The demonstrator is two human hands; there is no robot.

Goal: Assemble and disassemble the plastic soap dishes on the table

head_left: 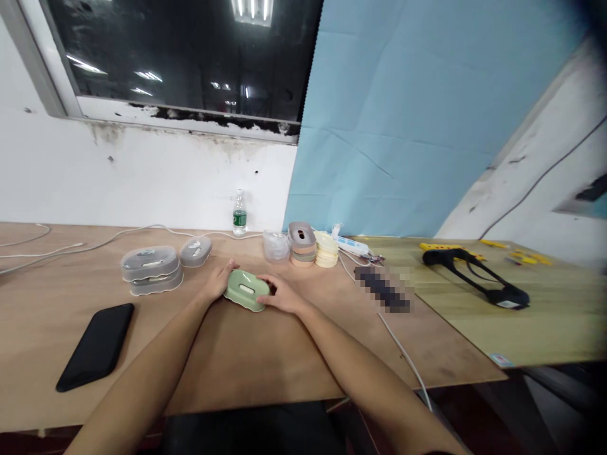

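Observation:
A light green plastic cover, a rounded oblong with a slot in its top and a wavy lower edge, is at the middle of the table between my hands. My left hand is closed on its left end, with the fingertips at the far corner. At the other end, my right hand grips it, thumb on the near side and fingers behind. Behind and to the right, similar grey, pink and green pieces stand in a stack, beside a pile of cream-coloured pieces.
Grey oblong pieces are stacked at the left, with another grey piece beside them. A black phone lies nearer. At the back are a water bottle, clear cups and a power strip. A black strap-like frame lies right.

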